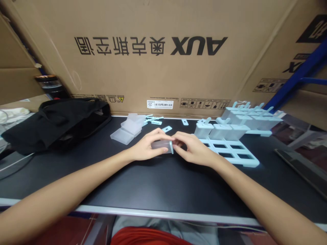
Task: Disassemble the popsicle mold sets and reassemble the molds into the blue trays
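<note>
While my forearms rest across the near edge of the black counter [143, 183], my left hand [145, 148] curls around a small translucent plastic sleeve [161, 147], fingers over its top and thumb underneath, closed on it. The sleeve lies on its side, its long axis running left to right between my hands, with its pale blue cap end [172, 147] pointing toward my right hand [195, 149]. That hand meets it just there, fingertips pinched in at the cap; whether they grip it or only touch, I cannot tell. Just beyond my right hand lies a pale blue rack [231, 153] with open slots, and farther right several capped moulds [240, 124] stand in it. Beyond my left hand sit stacked clear sleeves [130, 129] and loose blue sticks [166, 129]. Farther left lies a black bag [58, 122], with a big cardboard box [163, 51] behind everything.
</note>
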Available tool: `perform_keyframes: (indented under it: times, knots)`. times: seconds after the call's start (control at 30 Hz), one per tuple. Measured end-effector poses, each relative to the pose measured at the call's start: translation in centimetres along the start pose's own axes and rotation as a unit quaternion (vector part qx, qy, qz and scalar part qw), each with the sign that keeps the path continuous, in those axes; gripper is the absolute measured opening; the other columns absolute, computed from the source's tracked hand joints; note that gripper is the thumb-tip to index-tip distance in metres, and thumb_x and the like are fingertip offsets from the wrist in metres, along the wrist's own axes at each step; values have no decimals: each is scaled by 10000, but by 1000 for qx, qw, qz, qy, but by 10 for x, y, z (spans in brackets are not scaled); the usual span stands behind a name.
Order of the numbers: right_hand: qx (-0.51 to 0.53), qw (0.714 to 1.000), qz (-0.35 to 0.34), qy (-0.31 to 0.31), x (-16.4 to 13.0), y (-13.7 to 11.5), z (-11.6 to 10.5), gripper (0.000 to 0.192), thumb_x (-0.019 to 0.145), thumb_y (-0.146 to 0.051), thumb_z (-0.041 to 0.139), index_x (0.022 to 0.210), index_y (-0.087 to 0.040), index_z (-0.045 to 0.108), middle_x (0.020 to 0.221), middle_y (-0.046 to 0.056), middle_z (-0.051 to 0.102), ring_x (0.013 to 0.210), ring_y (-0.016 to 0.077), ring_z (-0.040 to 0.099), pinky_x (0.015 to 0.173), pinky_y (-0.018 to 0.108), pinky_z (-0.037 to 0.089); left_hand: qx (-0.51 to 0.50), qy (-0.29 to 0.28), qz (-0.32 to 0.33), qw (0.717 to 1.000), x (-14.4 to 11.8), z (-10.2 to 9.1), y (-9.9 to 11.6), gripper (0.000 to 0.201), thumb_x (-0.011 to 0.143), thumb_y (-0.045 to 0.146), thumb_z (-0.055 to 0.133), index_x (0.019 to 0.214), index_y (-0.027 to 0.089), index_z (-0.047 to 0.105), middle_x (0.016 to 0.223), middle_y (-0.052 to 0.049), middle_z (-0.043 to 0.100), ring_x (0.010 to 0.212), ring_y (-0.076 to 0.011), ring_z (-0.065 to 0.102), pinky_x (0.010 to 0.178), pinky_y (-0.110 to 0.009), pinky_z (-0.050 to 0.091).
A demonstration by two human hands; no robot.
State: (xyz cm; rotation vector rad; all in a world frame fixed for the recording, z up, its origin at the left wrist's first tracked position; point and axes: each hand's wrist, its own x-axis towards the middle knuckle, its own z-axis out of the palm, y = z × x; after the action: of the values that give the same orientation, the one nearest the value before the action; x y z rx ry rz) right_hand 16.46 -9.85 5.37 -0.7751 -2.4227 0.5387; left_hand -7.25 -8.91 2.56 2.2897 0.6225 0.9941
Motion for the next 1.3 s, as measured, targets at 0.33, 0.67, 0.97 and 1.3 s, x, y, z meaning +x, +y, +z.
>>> perform_keyframes:
  times: [0.33,0.67,0.97,1.3]
  knots:
    - [-54,998,-6,-27,-1,-1,0,147,954,-111,460,988,-190,580,923,42,608,803,160,569,747,291,465,62,-56,9,996,1,-3,6,305,947,316,607,1239,246,660,1067,-63,531,1024,-192,579,1017,-366,468]
    - [-140,989,39,-18,-2,1,4,143,979,-208,479,1013,-207,618,984,46,671,833,170,631,735,300,467,158,-103,25,982,-3,-7,9,318,948,238,559,1265,255,570,1216,-57,633,1108,-199,634,1016,-334,487]
    - [-164,985,56,22,17,3,-11,222,976,-237,449,1054,-192,652,1045,72,704,919,197,657,818,327,490,209,-126,43,969,-2,-8,10,312,915,195,549,1215,280,537,1344,-10,627,1086,-174,675,916,-276,527]
    - [-314,933,117,-129,138,31,11,267,916,-221,523,1113,-169,695,1159,150,714,1012,284,680,782,335,492,338,-139,88,927,-3,-1,17,222,1006,395,515,1171,254,560,1278,-20,644,995,-163,694,688,-228,506]
